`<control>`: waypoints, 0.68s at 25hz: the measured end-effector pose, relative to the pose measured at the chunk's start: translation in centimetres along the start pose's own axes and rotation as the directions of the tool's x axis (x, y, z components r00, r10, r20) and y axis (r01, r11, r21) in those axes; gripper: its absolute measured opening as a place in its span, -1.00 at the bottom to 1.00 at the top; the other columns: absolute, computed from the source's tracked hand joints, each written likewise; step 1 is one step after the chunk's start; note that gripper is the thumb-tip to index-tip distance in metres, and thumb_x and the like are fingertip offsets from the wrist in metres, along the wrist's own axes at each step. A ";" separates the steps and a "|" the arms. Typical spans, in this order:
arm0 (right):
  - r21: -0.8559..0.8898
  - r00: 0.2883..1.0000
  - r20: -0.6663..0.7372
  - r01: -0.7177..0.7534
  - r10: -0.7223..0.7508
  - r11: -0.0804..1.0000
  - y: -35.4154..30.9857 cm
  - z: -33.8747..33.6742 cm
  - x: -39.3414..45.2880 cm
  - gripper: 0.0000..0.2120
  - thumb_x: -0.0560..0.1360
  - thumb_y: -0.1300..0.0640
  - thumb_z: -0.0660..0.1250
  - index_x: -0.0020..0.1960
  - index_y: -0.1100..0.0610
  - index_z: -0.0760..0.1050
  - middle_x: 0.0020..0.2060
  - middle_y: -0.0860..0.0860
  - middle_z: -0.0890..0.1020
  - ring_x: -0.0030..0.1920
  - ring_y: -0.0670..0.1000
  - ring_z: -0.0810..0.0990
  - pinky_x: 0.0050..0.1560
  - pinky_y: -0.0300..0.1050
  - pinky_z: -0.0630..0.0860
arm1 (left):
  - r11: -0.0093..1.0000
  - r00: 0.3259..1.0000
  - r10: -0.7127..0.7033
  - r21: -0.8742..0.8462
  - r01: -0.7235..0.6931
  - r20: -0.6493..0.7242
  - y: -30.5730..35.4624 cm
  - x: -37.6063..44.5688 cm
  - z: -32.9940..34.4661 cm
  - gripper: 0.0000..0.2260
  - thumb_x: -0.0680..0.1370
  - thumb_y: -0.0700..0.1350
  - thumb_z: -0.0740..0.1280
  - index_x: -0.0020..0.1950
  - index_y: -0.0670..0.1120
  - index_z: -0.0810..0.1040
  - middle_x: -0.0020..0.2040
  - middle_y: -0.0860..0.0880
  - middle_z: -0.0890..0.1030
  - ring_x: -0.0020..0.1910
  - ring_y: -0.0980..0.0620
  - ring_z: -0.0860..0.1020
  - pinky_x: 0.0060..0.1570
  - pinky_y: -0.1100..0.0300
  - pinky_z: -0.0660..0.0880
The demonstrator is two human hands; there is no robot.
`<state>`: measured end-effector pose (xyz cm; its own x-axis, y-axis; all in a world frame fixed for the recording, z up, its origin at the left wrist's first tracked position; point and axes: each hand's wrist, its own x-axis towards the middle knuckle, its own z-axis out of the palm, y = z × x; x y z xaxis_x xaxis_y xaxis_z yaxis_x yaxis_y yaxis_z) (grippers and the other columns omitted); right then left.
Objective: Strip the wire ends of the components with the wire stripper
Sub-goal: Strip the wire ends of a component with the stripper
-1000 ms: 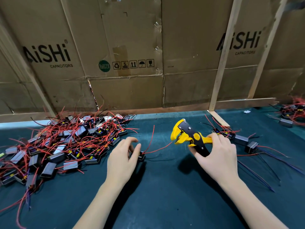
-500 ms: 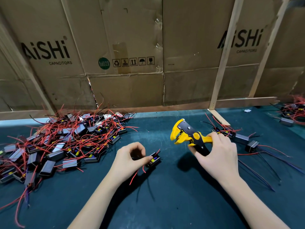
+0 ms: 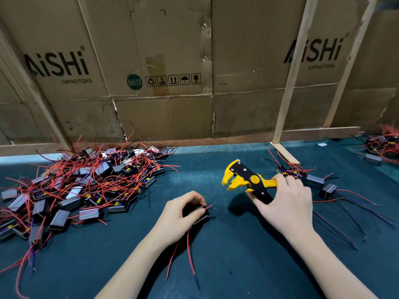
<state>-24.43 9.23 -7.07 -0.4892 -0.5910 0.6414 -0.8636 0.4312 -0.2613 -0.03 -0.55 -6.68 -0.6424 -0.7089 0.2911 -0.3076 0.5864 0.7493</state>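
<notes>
Since the earlier frame the left hand [image 3: 180, 214] has turned the component [image 3: 199, 214] so one red wire end [image 3: 209, 207] now points right toward the stripper [image 3: 248, 181]; its fingers curl round the component mid-worktop [image 3: 226, 266]. The right hand [image 3: 285, 203] stays clenched on the stripper's handles, its long axis slanting, yellow head up-left. Cardboard [image 3: 172, 50] along the back edge reads "AiSHi CAPACITORS" and "RoHS 2.0". A pile [image 3: 86, 186] lies left.

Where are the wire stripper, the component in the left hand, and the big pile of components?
wire stripper [image 3: 241, 180], head view, on its yellow and black head.
component [image 3: 199, 214], head view, on the dark body showing past the left hand's fingers.
pile of components [image 3: 86, 186], head view, on the tangled red wires mid-heap.
</notes>
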 end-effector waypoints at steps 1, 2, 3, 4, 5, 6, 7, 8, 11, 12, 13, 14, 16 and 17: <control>-0.017 1.000 0.003 0.003 -0.003 1.000 0.0 0.0 0.0 -0.39 0.26 -0.30 0.49 -0.04 0.22 0.52 -0.21 0.11 0.55 -0.11 0.22 0.50 -0.08 0.06 0.33 | 0.997 1.000 -0.013 -0.076 0.011 -0.016 0.1 0.1 0.0 -0.92 0.55 -0.22 0.38 -0.04 -0.03 0.58 -0.11 0.09 0.65 -0.10 0.14 0.60 -0.02 0.26 0.49; -0.032 1.000 0.006 0.005 -0.005 0.999 0.0 0.1 0.0 -0.39 0.26 -0.30 0.50 -0.05 0.22 0.52 -0.21 0.12 0.55 -0.12 0.22 0.50 -0.09 0.06 0.33 | 0.983 0.999 -0.035 -0.182 0.029 -0.029 0.2 0.2 0.0 -0.93 0.56 -0.24 0.37 -0.03 -0.08 0.58 -0.11 0.03 0.65 -0.10 0.11 0.61 -0.03 0.25 0.51; -0.044 1.000 0.010 0.008 -0.008 0.999 -0.1 0.2 -0.1 -0.39 0.26 -0.30 0.50 -0.06 0.22 0.51 -0.22 0.13 0.55 -0.12 0.22 0.50 -0.09 0.06 0.33 | 0.950 0.997 -0.067 -0.307 0.054 -0.030 0.4 0.2 0.0 -0.95 0.58 -0.25 0.35 -0.02 -0.13 0.57 -0.11 -0.01 0.65 -0.09 0.08 0.63 -0.06 0.24 0.53; -0.053 1.000 0.017 0.011 -0.011 0.999 -0.2 0.3 -0.1 -0.38 0.25 -0.30 0.51 -0.07 0.23 0.51 -0.22 0.13 0.55 -0.13 0.22 0.50 -0.09 0.07 0.34 | 0.896 0.994 -0.105 -0.436 0.089 -0.014 0.6 0.2 0.1 -0.97 0.58 -0.26 0.34 -0.01 -0.17 0.56 -0.11 -0.04 0.64 -0.09 0.02 0.66 -0.11 0.23 0.55; -0.057 1.000 0.026 0.017 -0.016 0.998 -0.3 0.4 -0.2 -0.38 0.25 -0.30 0.51 -0.07 0.23 0.51 -0.22 0.14 0.55 -0.13 0.22 0.50 -0.10 0.07 0.34 | 0.829 0.989 -0.144 -0.543 0.132 0.020 0.8 0.2 0.2 -0.97 0.59 -0.27 0.32 -0.01 -0.21 0.55 -0.12 -0.08 0.63 -0.10 -0.05 0.68 -0.17 0.20 0.57; -0.057 0.999 0.032 0.027 -0.025 0.998 -0.6 0.4 -0.3 -0.37 0.24 -0.30 0.51 -0.06 0.23 0.51 -0.22 0.14 0.55 -0.13 0.23 0.50 -0.10 0.07 0.35 | 0.774 0.983 -0.176 -0.609 0.172 0.054 1.0 0.1 0.4 -0.97 0.59 -0.26 0.32 -0.03 -0.21 0.54 -0.14 -0.11 0.62 -0.12 -0.10 0.68 -0.21 0.18 0.57; -0.056 0.999 0.036 0.037 -0.035 0.998 -0.9 0.5 -0.3 -0.37 0.23 -0.31 0.51 -0.06 0.24 0.52 -0.22 0.14 0.55 -0.14 0.23 0.51 -0.10 0.07 0.36 | 0.746 0.977 -0.196 -0.635 0.201 0.079 1.2 0.0 0.5 -0.96 0.59 -0.25 0.31 -0.05 -0.20 0.54 -0.15 -0.13 0.60 -0.15 -0.10 0.67 -0.25 0.18 0.56; -0.055 0.998 0.037 0.048 -0.046 0.997 -1.1 0.6 -0.4 -0.36 0.22 -0.31 0.52 -0.06 0.24 0.52 -0.22 0.13 0.55 -0.15 0.23 0.51 -0.10 0.07 0.37 | 0.739 0.973 -0.208 -0.636 0.222 0.097 1.2 0.0 0.7 -0.94 0.59 -0.24 0.31 -0.08 -0.18 0.54 -0.17 -0.14 0.58 -0.18 -0.09 0.65 -0.26 0.19 0.55; -0.052 0.996 0.012 0.084 -0.083 0.995 -1.9 0.7 -0.7 -0.37 0.19 -0.30 0.54 -0.10 0.23 0.52 -0.26 0.12 0.53 -0.20 0.21 0.51 -0.15 0.05 0.38 | 0.770 0.975 -0.202 -0.600 0.217 0.092 1.3 0.0 1.0 -0.88 0.60 -0.24 0.30 -0.14 -0.14 0.54 -0.21 -0.14 0.56 -0.22 -0.04 0.61 -0.24 0.24 0.53; -0.051 0.996 0.006 0.091 -0.091 0.994 -2.0 0.7 -0.8 -0.37 0.19 -0.30 0.54 -0.11 0.23 0.51 -0.27 0.11 0.52 -0.21 0.20 0.50 -0.16 0.04 0.38 | 0.776 0.979 -0.190 -0.600 0.196 0.075 1.4 0.0 1.0 -0.88 0.59 -0.25 0.30 -0.15 -0.14 0.55 -0.22 -0.14 0.55 -0.22 -0.04 0.59 -0.22 0.26 0.52; -0.053 0.995 0.006 0.096 -0.096 0.994 -2.1 0.7 -0.8 -0.37 0.19 -0.31 0.53 -0.11 0.22 0.51 -0.28 0.10 0.52 -0.22 0.20 0.50 -0.17 0.03 0.38 | 0.778 0.984 -0.171 -0.605 0.170 0.057 1.4 0.0 0.9 -0.88 0.59 -0.25 0.31 -0.15 -0.14 0.55 -0.22 -0.13 0.55 -0.21 -0.04 0.56 -0.20 0.27 0.52; -0.056 0.995 0.009 0.098 -0.098 0.994 -2.2 0.7 -0.9 -0.37 0.19 -0.31 0.53 -0.12 0.22 0.51 -0.29 0.10 0.51 -0.23 0.19 0.49 -0.17 0.03 0.38 | 0.781 0.988 -0.150 -0.607 0.145 0.042 1.5 0.0 0.8 -0.88 0.58 -0.25 0.32 -0.15 -0.14 0.56 -0.22 -0.13 0.55 -0.20 -0.03 0.54 -0.18 0.29 0.51; -0.060 0.994 0.018 0.104 -0.104 0.993 -2.2 0.7 -0.9 -0.38 0.19 -0.31 0.52 -0.13 0.21 0.51 -0.29 0.10 0.51 -0.23 0.19 0.49 -0.18 0.03 0.38 | 0.801 0.993 -0.112 -0.589 0.107 0.029 1.6 -0.1 0.7 -0.90 0.57 -0.22 0.35 -0.14 -0.13 0.57 -0.21 -0.09 0.57 -0.18 0.01 0.52 -0.13 0.28 0.50; -0.060 0.994 0.023 0.111 -0.110 0.992 -2.3 0.7 -1.0 -0.39 0.19 -0.31 0.52 -0.13 0.21 0.50 -0.29 0.10 0.51 -0.24 0.19 0.49 -0.18 0.04 0.38 | 0.816 0.994 -0.103 -0.569 0.100 0.027 1.6 -0.1 0.6 -0.91 0.57 -0.21 0.37 -0.14 -0.14 0.57 -0.20 -0.07 0.58 -0.17 0.03 0.52 -0.11 0.25 0.51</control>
<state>-22.06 8.36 -7.61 -0.3943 -0.6506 0.6491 -0.9036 0.4034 -0.1445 -0.93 0.69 -5.85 -0.6261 -0.7547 0.1963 0.0842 0.1848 0.9792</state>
